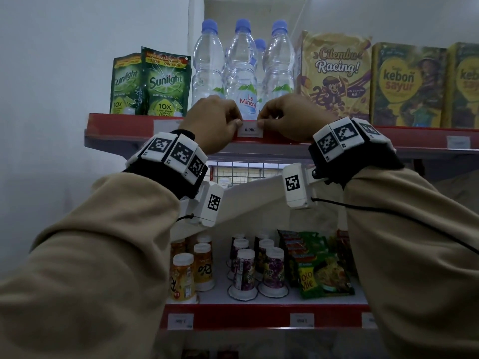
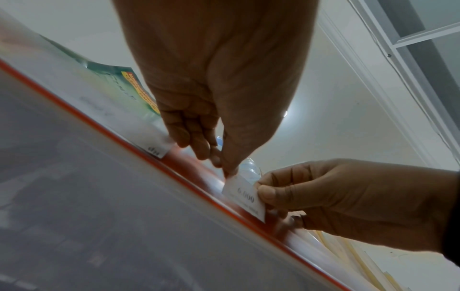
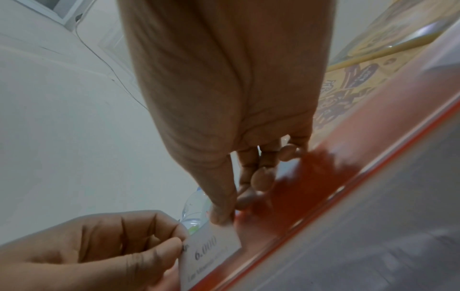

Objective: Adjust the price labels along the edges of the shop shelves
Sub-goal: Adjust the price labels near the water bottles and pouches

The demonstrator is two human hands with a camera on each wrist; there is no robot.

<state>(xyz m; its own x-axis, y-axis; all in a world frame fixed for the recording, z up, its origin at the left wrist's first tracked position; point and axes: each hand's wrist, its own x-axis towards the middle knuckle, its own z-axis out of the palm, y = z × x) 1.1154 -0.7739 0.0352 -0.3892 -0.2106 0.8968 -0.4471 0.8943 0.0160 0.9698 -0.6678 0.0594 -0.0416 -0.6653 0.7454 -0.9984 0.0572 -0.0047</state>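
A white price label (image 1: 250,129) reading 6.000 sits on the red edge strip (image 1: 124,125) of the upper shelf, below the water bottles (image 1: 242,73). My left hand (image 1: 234,121) pinches the label's left top corner between thumb and finger. My right hand (image 1: 261,121) pinches its right top corner. In the left wrist view the left hand (image 2: 227,169) holds one end of the label (image 2: 245,198) and the right hand (image 2: 267,194) the other. The right wrist view shows the label (image 3: 211,250) with the right hand (image 3: 222,217) at its top corner and the left hand (image 3: 179,244) at its other end.
Green Sunlight pouches (image 1: 166,86) stand left of the bottles; yellow cereal boxes (image 1: 334,76) stand right. Other labels sit on the strip, one behind my left hand (image 1: 166,125) and one far right (image 1: 458,142). The lower shelf holds drink cups (image 1: 246,270), noodle packs (image 1: 324,275) and more labels (image 1: 180,321).
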